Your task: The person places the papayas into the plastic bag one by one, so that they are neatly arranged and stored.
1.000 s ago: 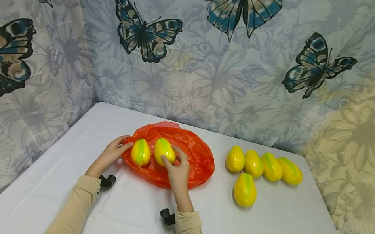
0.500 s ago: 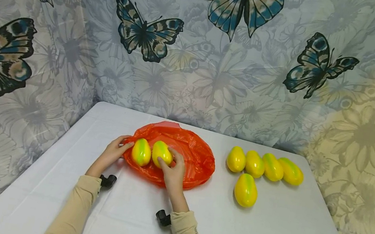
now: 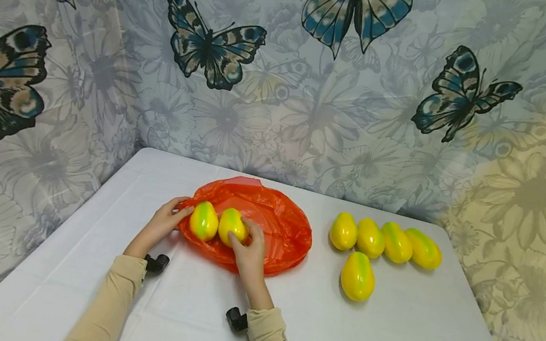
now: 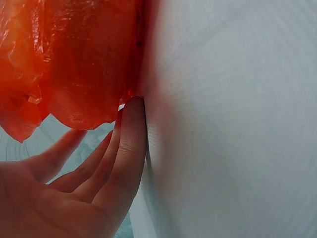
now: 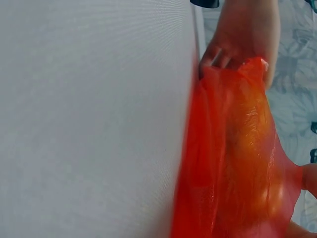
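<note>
Two yellow-green toy mangoes sit side by side on the orange plastic bag (image 3: 270,225), which lies spread on the white bench (image 3: 385,338). The right hand (image 3: 251,252) comes in from below with its grip wrapped over the right mango (image 3: 232,225), fingers curled round its near side, seemingly to steady it against its neighbour. The left hand (image 3: 164,225) is at the bag's left edge, fingertips touching the left mango (image 3: 204,221) and the plastic there; the left wrist view shows its fingers (image 4: 124,153) fairly straight against the bench, with the orange film just above them, so that grip looks relaxed rather than clamped — likely pinning the thin bag so it does not slide. Off to the right, well apart from the bag, four more mangoes (image 3: 382,240) stand in a neat row with a fifth mango (image 3: 357,275) just in front of them. A butterfly-print curtain (image 3: 287,67) hangs behind the bench.
</note>
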The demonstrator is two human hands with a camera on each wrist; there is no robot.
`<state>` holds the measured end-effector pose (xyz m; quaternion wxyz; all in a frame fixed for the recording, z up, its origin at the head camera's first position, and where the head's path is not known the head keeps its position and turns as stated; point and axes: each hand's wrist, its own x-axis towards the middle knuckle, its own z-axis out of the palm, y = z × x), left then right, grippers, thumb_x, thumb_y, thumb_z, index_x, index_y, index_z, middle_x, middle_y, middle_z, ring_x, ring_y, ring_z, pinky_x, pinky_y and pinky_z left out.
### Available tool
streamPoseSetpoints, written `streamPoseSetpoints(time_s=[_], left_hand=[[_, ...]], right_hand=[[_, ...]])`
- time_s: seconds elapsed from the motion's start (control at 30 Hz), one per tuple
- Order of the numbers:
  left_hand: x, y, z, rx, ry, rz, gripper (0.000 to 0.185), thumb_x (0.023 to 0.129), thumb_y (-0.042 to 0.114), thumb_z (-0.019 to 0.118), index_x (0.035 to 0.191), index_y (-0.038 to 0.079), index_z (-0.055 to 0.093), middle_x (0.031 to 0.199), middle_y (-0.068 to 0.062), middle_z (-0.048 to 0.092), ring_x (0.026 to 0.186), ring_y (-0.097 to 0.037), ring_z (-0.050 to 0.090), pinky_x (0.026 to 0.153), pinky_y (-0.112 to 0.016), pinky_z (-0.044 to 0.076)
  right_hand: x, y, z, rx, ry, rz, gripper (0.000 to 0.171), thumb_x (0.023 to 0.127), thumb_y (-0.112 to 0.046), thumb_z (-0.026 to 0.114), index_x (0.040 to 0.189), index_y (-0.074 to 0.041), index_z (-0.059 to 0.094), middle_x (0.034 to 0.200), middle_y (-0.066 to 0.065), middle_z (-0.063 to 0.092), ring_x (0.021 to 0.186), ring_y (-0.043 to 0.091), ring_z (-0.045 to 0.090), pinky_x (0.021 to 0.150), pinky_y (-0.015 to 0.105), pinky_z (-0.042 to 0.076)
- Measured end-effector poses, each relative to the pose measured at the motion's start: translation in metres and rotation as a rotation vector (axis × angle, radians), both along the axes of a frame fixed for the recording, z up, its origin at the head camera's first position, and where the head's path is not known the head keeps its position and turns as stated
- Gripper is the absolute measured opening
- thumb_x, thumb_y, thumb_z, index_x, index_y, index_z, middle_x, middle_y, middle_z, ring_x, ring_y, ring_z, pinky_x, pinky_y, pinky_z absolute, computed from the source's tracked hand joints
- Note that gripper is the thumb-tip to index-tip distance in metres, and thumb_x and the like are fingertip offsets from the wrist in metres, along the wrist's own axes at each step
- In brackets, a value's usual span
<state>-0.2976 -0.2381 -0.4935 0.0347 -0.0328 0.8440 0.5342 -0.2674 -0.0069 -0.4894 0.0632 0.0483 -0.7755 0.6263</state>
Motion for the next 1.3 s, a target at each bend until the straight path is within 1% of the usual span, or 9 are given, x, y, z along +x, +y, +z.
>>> streamPoseSetpoints(time_s=[0.03, 0.07, 0.23, 0.27, 0.37, 0.53, 0.8, 1.1, 1.3], left_hand=[[0.003, 0.001, 0.006, 0.003, -0.003, -0.001, 0.063, 0.101, 0.041, 0.049, 0.149, 0.004, 0.032, 0.148, -0.027, 0.039, 0.121, -0.040, 0.053, 0.081, -0.030, 0.057], [0.003, 0.001, 0.006, 0.004, -0.003, 0.001, 0.062, 0.101, 0.041, 0.049, 0.149, 0.004, 0.033, 0.148, -0.026, 0.039, 0.122, -0.039, 0.053, 0.081, -0.030, 0.057], [0.003, 0.000, 0.004, -0.010, -0.001, 0.007, 0.064, 0.101, 0.043, 0.049, 0.149, 0.004, 0.033, 0.147, -0.026, 0.041, 0.119, -0.037, 0.055, 0.083, -0.031, 0.057], [0.001, -0.001, -0.001, -0.015, 0.003, 0.009, 0.065, 0.100, 0.045, 0.049, 0.149, 0.005, 0.033, 0.147, -0.025, 0.041, 0.117, -0.036, 0.056, 0.083, -0.031, 0.056], [0.001, -0.002, -0.001, -0.015, 0.001, 0.012, 0.065, 0.100, 0.044, 0.049, 0.149, 0.005, 0.034, 0.146, -0.025, 0.043, 0.113, -0.034, 0.057, 0.082, -0.029, 0.056], [0.000, -0.001, -0.001, -0.017, 0.002, 0.012, 0.064, 0.101, 0.044, 0.049, 0.148, 0.004, 0.035, 0.145, -0.025, 0.044, 0.113, -0.033, 0.058, 0.083, -0.030, 0.056], [0.001, 0.000, -0.001, -0.013, 0.005, 0.011, 0.064, 0.100, 0.044, 0.050, 0.148, 0.004, 0.035, 0.145, -0.025, 0.043, 0.115, -0.034, 0.057, 0.083, -0.030, 0.056], [-0.001, 0.001, -0.001, -0.003, 0.003, 0.012, 0.064, 0.100, 0.045, 0.050, 0.148, 0.005, 0.036, 0.145, -0.025, 0.043, 0.115, -0.035, 0.057, 0.083, -0.031, 0.057], [-0.001, -0.001, -0.001, -0.009, -0.009, 0.020, 0.064, 0.100, 0.047, 0.049, 0.148, 0.008, 0.035, 0.145, -0.023, 0.043, 0.117, -0.035, 0.056, 0.084, -0.032, 0.057]], right_hand=[[0.000, 0.000, 0.000, 0.000, -0.006, 0.006, 0.044, 0.088, -0.015, 0.070, 0.131, -0.008, 0.060, 0.135, 0.014, 0.055, 0.126, 0.031, 0.049, 0.110, 0.050, 0.040], [0.001, 0.000, 0.000, 0.002, -0.010, 0.013, 0.044, 0.089, -0.014, 0.069, 0.132, -0.009, 0.060, 0.136, 0.014, 0.054, 0.128, 0.032, 0.049, 0.110, 0.050, 0.039], [0.001, -0.001, 0.001, 0.016, -0.040, 0.029, 0.045, 0.088, -0.010, 0.068, 0.132, -0.009, 0.059, 0.139, 0.014, 0.052, 0.128, 0.033, 0.049, 0.110, 0.051, 0.040], [0.001, -0.001, 0.001, 0.018, -0.042, 0.030, 0.046, 0.088, -0.010, 0.069, 0.132, -0.008, 0.059, 0.138, 0.014, 0.052, 0.127, 0.033, 0.049, 0.110, 0.051, 0.040], [0.001, 0.000, 0.001, 0.030, -0.048, 0.023, 0.046, 0.086, -0.010, 0.071, 0.130, -0.008, 0.060, 0.137, 0.016, 0.053, 0.123, 0.035, 0.051, 0.106, 0.050, 0.043], [-0.001, 0.001, 0.000, 0.044, -0.068, 0.012, 0.046, 0.084, -0.011, 0.075, 0.127, -0.009, 0.061, 0.135, 0.015, 0.053, 0.122, 0.035, 0.053, 0.101, 0.048, 0.049], [-0.003, 0.006, 0.000, 0.050, -0.078, 0.008, 0.054, 0.083, -0.014, 0.077, 0.132, -0.007, 0.057, 0.133, 0.017, 0.056, 0.121, 0.034, 0.055, 0.100, 0.048, 0.049], [-0.001, 0.012, 0.006, 0.001, -0.093, 0.028, 0.055, 0.084, -0.013, 0.076, 0.135, -0.008, 0.054, 0.138, 0.020, 0.050, 0.123, 0.036, 0.052, 0.099, 0.046, 0.051], [0.000, 0.016, 0.010, -0.028, -0.071, 0.007, 0.052, 0.084, -0.012, 0.076, 0.133, -0.007, 0.056, 0.138, 0.019, 0.051, 0.126, 0.038, 0.050, 0.101, 0.049, 0.049]])
